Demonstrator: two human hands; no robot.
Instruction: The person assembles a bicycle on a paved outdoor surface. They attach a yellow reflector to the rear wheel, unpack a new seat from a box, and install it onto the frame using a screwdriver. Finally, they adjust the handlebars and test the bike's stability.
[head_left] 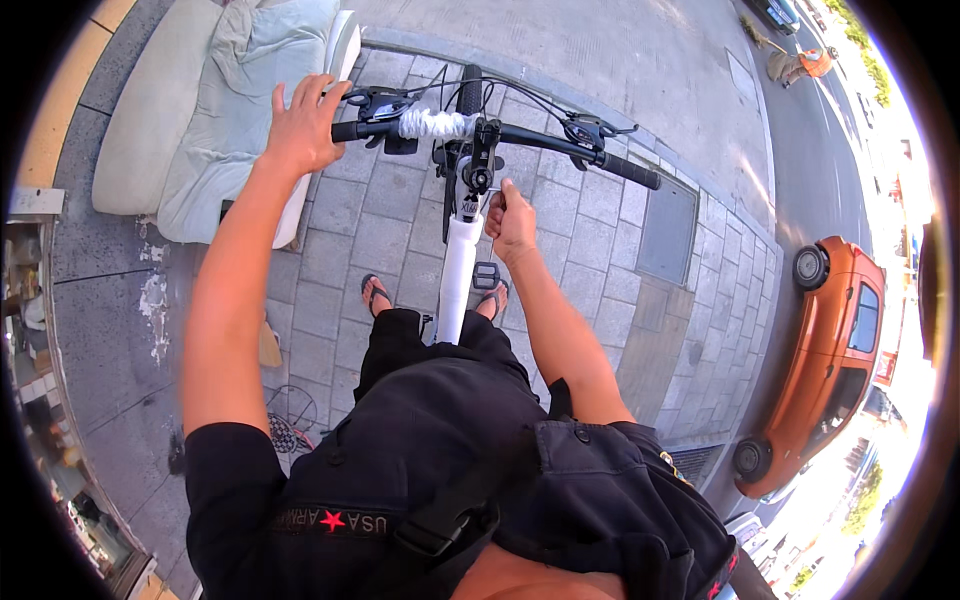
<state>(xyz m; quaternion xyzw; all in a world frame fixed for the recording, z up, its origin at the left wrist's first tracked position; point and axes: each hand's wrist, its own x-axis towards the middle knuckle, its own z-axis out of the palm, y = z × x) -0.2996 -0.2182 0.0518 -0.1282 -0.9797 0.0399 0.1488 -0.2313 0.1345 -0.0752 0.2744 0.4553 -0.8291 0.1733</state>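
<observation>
A bicycle stands in front of me, its black handlebar (535, 137) running across the view. White wrapping (437, 123) is bunched around the bar left of the stem (484, 158), and a white sleeve (456, 285) covers the frame tube. My left hand (302, 128) is at the outer end of the left grip (347, 131), fingers stretched and spread, palm side against it. My right hand (511, 222) is closed just right of the head tube, below the stem, with its thumb up. Whatever sits in its fingers is too small to make out.
A pale cushioned sofa (235, 110) stands at the left on the paving. Beyond the kerb, an orange car (822, 365) is at the right and a person in an orange vest (803, 66) is at the far right. A wire fan guard (291, 410) lies near my left side.
</observation>
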